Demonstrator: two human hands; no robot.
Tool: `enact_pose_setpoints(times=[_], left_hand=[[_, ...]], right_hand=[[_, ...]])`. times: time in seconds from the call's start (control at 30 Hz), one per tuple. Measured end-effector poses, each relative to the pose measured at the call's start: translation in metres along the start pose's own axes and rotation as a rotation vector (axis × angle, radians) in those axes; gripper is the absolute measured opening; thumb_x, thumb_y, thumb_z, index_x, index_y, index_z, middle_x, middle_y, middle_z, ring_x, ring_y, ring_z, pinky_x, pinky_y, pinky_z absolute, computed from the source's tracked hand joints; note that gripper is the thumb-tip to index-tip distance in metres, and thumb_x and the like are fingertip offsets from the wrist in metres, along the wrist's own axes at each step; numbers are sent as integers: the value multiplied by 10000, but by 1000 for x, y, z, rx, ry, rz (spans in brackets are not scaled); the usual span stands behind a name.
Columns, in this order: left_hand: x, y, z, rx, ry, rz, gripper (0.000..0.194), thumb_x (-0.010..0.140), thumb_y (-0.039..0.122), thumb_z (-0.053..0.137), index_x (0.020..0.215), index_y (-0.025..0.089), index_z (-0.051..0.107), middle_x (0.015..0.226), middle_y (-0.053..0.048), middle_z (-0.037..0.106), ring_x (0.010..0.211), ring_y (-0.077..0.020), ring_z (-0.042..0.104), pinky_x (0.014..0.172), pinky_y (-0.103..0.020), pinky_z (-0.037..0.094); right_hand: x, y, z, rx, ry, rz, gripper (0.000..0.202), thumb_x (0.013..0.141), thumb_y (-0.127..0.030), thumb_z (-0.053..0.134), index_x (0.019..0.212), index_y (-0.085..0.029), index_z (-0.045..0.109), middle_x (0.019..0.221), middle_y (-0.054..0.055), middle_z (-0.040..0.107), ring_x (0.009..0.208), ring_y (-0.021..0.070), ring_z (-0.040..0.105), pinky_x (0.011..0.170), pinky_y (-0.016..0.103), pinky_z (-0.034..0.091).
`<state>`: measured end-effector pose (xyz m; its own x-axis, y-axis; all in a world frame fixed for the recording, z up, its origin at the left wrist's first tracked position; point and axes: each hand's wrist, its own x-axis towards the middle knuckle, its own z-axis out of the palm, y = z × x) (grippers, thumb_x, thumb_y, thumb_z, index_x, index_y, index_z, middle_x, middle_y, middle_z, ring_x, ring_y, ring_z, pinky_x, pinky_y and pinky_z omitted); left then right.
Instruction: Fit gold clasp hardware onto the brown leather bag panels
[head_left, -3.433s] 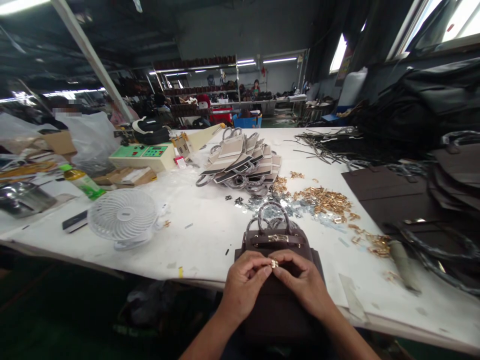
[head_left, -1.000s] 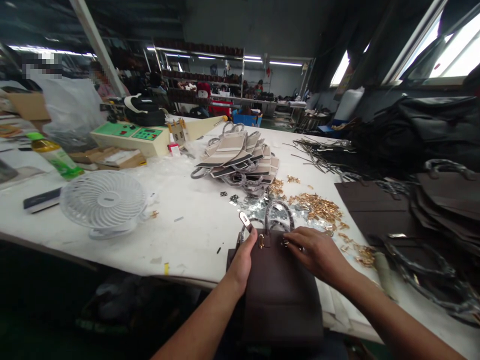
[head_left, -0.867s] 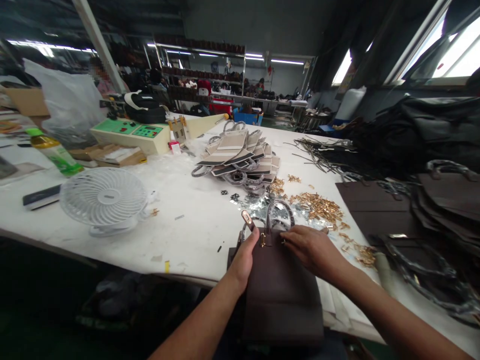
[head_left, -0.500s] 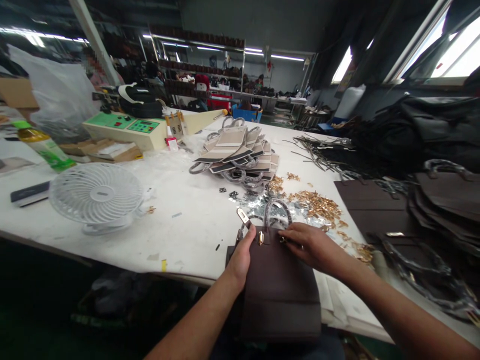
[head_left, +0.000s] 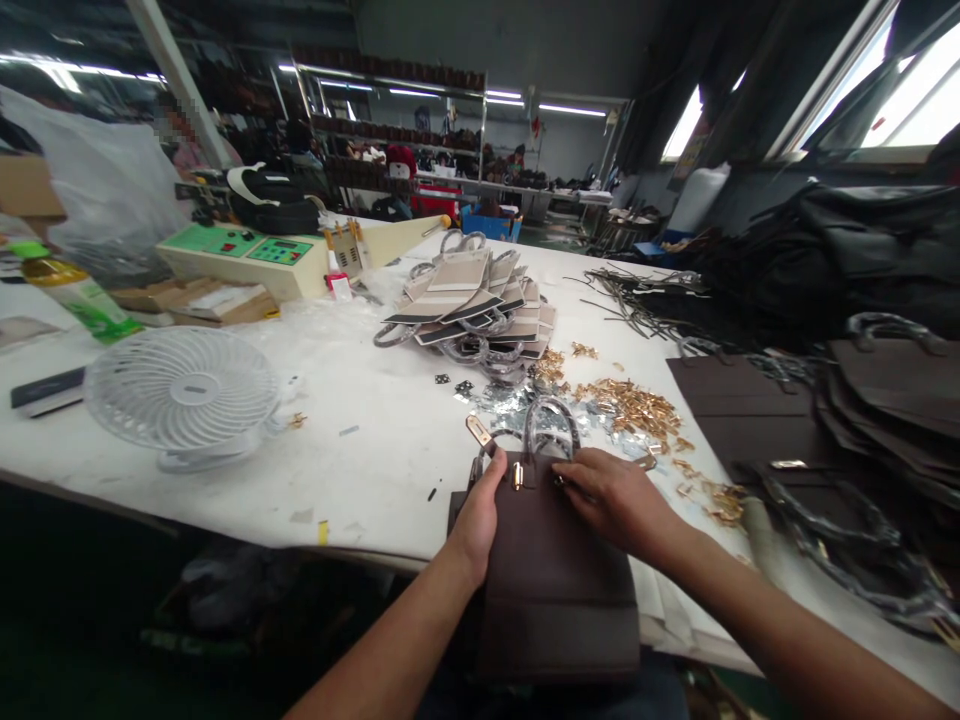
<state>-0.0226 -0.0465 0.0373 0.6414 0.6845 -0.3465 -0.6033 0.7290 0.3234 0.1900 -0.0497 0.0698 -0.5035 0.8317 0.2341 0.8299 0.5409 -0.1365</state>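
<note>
A dark brown handbag panel (head_left: 556,560) hangs over the table's front edge, its plastic-wrapped handle (head_left: 553,405) standing up at the top. My left hand (head_left: 474,520) is closed around the panel's upper left edge, thumb on the front. Beside that thumb a strap with a gold plate (head_left: 478,431) sticks up. A gold turn-lock (head_left: 517,475) sits on the panel between my hands. At the upper right, my right hand (head_left: 611,495) pinches a small gold fitting (head_left: 559,481) against the leather; the fingers hide most of it.
Loose gold fittings (head_left: 630,405) and silver plates (head_left: 502,405) lie beyond the bag. Farther back is a pile of beige panels with wrapped handles (head_left: 457,290). A white fan (head_left: 184,388) stands left, before a machine (head_left: 247,255). More brown bag pieces (head_left: 739,410) lie right.
My right hand's fingers have closed in a little over the small gold fitting. My left hand keeps its hold on the panel. The whole view has shifted slightly.
</note>
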Motion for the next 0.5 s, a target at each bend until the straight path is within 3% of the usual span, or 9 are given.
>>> enact_pose_setpoints(times=[0.33, 0.5], left_hand=[[2, -1, -1, 38, 56, 74, 587, 916, 524, 632, 1321, 99, 649, 999, -160, 798, 1037, -356, 740, 1008, -490, 535], [3, -1, 0, 45, 98, 98, 592, 900, 524, 659, 1315, 101, 655, 990, -149, 801, 1030, -354, 743, 1000, -472, 546]], right_hand=[[15, 17, -13, 175, -105, -59, 267, 907, -179, 596, 1114, -261, 744, 898, 37, 702, 801, 171, 662, 708, 250, 475], [13, 17, -10, 204, -80, -44, 281, 880, -162, 609, 1098, -259, 758, 900, 37, 718, 800, 171, 669, 718, 249, 482]])
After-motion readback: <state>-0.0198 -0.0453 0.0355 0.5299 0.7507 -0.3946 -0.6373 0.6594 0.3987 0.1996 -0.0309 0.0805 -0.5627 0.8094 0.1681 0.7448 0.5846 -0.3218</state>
